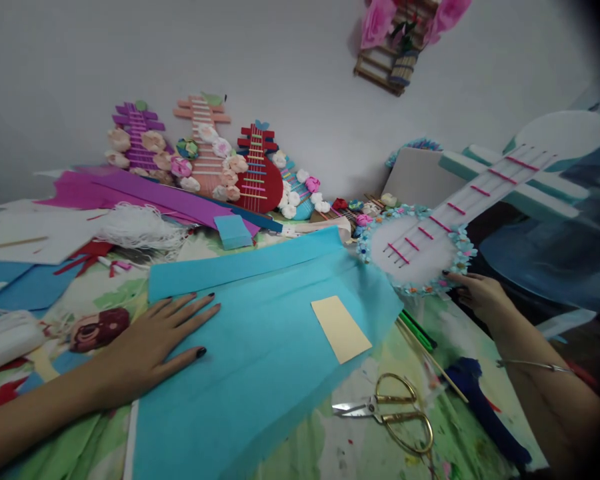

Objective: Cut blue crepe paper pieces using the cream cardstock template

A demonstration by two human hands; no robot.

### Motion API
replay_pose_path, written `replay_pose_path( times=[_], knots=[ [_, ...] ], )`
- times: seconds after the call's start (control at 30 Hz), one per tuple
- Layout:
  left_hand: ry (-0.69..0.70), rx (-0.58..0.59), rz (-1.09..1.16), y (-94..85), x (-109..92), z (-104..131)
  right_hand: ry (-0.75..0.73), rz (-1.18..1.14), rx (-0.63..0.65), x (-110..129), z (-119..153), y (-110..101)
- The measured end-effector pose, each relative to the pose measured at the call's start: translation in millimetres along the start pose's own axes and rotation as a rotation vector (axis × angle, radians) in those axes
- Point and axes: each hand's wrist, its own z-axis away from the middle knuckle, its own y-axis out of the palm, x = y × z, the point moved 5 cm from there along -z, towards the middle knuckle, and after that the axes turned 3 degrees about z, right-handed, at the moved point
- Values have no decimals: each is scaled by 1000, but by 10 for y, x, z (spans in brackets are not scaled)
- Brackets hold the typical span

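Observation:
My left hand (153, 347) lies flat with spread fingers on the left part of a large blue paper sheet (240, 373). At the right, my right hand (477, 293) pinches the flowered lower edge of a white paper lute (415, 243), whose neck tilts up to the right with pink strips and strings. A small cream paper rectangle (341, 329) rests on the blue sheet. Gold-handled scissors (383, 410) lie partly open beside the sheet's lower right side.
Decorated lutes, purple (139, 137), pink (205, 147) and red (257, 177), lean against the wall. White string (140, 227) and purple paper (130, 193) lie at the back left. A green cutter (420, 332), a stick and a dark blue tool (485, 407) are at the right.

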Motion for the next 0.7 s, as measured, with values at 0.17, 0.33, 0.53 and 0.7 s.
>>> replay_pose_path(
  times=[0.17, 0.33, 0.53, 0.7],
  knots=[
    [-4, 5, 6, -17, -10, -1, -32, -129, 64, 170, 65, 185],
    [10, -26, 2, 3, 1, -3, -106, -253, 75, 370, 138, 325],
    [14, -47, -19, 55, 41, 16, -241, -365, -85, 684, 140, 244],
    [-9, -20, -19, 113, 78, 39, -380, -343, -260, 965, -31, 68]
  ],
)
